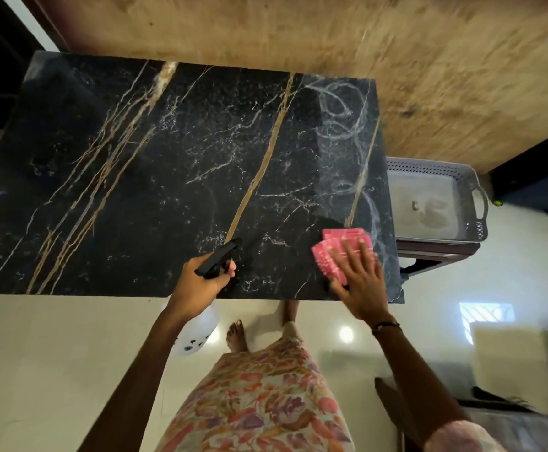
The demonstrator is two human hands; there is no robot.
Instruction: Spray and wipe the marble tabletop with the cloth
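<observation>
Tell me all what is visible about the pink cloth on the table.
The cloth is pink, with a ribbed or checked weave, and looks folded into a flat pad with layered edges. It lies on the dark marble tabletop near its front right corner. The right hand presses flat on it with spread fingers and covers its near part. Pale swirled streaks mark the marble just beyond it. Its lower edge is hidden under the hand.

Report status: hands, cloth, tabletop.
Left hand gripping black-nozzled white spray bottle. Right hand flat on folded pink cloth, near right corner of black gold-veined marble tabletop. No obstructions on top.
</observation>
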